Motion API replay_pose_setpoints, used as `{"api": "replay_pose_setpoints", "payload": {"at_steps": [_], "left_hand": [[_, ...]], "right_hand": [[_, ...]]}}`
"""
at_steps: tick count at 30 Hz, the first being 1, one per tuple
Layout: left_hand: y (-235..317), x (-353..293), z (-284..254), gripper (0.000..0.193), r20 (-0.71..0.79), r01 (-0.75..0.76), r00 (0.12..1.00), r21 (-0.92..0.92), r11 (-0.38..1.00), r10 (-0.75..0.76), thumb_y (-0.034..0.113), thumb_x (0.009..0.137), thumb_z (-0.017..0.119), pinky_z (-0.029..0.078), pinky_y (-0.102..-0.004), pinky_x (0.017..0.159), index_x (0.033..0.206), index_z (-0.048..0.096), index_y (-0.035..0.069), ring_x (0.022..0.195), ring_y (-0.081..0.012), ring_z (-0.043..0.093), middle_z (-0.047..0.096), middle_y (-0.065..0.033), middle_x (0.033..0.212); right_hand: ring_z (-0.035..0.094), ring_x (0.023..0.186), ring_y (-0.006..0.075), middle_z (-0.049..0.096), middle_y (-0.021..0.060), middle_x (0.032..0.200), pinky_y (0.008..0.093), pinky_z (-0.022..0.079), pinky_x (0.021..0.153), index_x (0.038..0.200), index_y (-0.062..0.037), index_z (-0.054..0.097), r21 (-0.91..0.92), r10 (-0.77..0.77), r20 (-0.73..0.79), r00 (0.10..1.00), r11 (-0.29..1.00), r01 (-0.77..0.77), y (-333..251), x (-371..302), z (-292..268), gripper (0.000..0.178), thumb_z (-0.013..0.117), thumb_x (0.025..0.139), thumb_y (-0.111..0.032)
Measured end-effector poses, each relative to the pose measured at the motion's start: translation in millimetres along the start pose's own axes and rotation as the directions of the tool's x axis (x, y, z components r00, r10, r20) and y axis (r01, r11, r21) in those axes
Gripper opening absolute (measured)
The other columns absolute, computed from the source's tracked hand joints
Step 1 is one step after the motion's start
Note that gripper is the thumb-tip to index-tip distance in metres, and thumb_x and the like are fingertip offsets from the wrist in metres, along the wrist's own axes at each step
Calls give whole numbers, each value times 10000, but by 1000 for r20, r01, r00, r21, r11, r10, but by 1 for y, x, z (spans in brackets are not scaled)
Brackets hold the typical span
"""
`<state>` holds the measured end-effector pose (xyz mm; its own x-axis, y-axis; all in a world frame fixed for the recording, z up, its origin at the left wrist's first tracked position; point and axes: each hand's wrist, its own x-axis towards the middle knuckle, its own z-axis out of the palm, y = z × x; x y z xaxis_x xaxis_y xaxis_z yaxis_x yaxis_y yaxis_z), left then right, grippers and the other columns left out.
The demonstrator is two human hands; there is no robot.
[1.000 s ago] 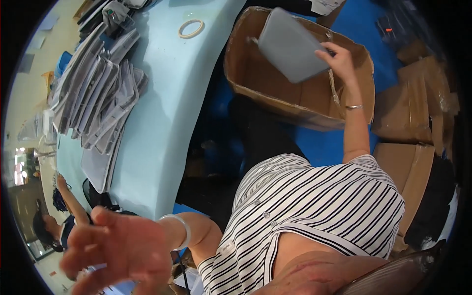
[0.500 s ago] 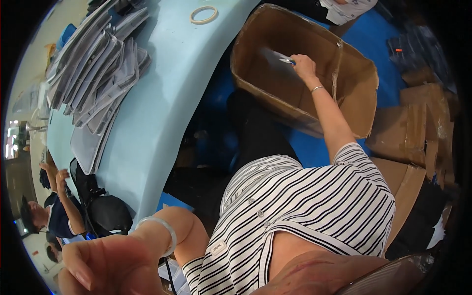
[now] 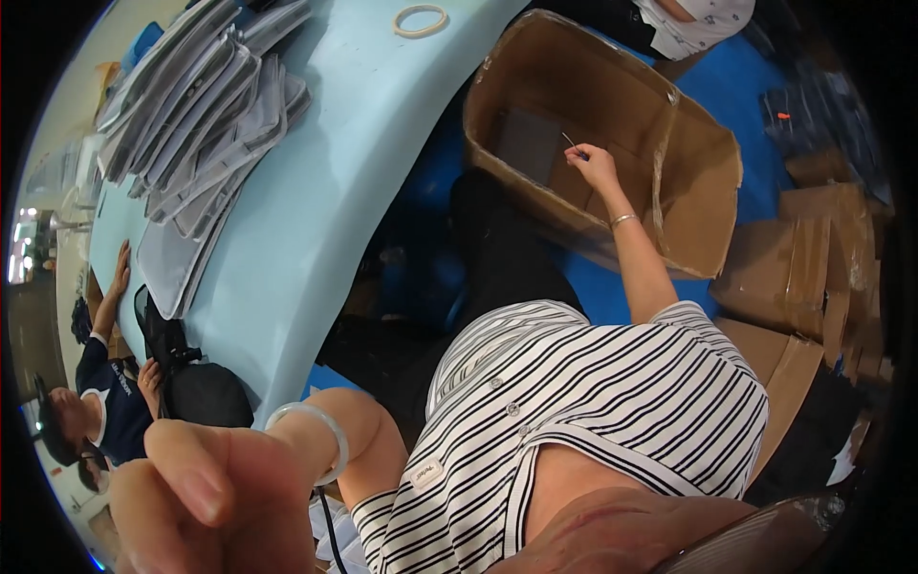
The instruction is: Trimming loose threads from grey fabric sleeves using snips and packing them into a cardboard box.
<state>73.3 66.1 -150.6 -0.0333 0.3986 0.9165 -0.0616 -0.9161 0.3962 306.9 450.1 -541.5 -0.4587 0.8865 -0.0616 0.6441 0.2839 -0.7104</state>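
My right hand (image 3: 597,166) is over the open cardboard box (image 3: 703,225), closed around small snips (image 3: 579,153) whose thin blade points up and left. A silver bangle is on that wrist. Beneath the hand, a flat grey sheet (image 3: 529,145) lies in the box, toward its left side. My left hand (image 3: 215,488) is large and close at the lower left, wearing a pale bangle. Its fingers are curled, and the lower edge cuts part of them off; whatever they may hold is hidden.
A light-blue table (image 3: 316,182) runs along the left, bearing a pile of grey clear-fronted pouches (image 3: 206,124) and a tape ring (image 3: 420,21). Closed cartons (image 3: 775,273) stand at the right. One co-worker (image 3: 115,397) is at far left, another (image 3: 693,24) beyond the box.
A blurred sheet by my right hand now lies in the box as the grey sheet. That hand has moved slightly down, still holding the snips. My left fingers have curled more.
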Motion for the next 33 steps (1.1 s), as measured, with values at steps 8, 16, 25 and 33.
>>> {"api": "replay_pose_setpoints", "payload": {"at_steps": [8, 16, 25, 33], "left_hand": [[38, -1, 33, 524, -57, 375, 922, 372, 849, -383, 57, 883, 558, 409, -396, 849, 1358, 440, 244, 1161, -203, 426, 446, 29, 1352], [15, -9, 34, 281, -31, -258, 946, 528, 809, 322, -30, 827, 597, 444, -267, 752, 1077, 614, 96, 1010, -150, 517, 579, -30, 1042], [22, -9, 32, 182, 60, -473, 811, 651, 593, 582, 45, 827, 646, 426, -246, 745, 989, 674, 122, 1027, -119, 533, 624, -3, 1053], [-4, -30, 27, 126, -249, -1, 923, 760, 650, 293, 175, 879, 599, 360, -265, 630, 1001, 631, 168, 798, -150, 522, 639, 6, 945]], "right_hand": [[670, 763, 109, 695, 53, 786, 237, 498, 700, 930, -39, 690, 273, 46, 41, 998, 960, -55, -22, -26, -2, 154, 642, 825, -141], [667, 765, 108, 691, 63, 781, 232, 495, 702, 938, -30, 685, 293, -49, 91, 995, 956, 20, -38, -21, 8, 154, 636, 837, -134], [648, 780, 97, 672, 37, 817, 224, 483, 717, 962, 3, 667, 410, -195, 86, 977, 900, 144, -90, -8, 10, 171, 628, 858, -127], [570, 741, 76, 633, 22, 799, 225, 452, 727, 978, 9, 656, 605, -564, 18, 826, 664, 440, -261, 28, -5, 233, 604, 890, -201]]}}
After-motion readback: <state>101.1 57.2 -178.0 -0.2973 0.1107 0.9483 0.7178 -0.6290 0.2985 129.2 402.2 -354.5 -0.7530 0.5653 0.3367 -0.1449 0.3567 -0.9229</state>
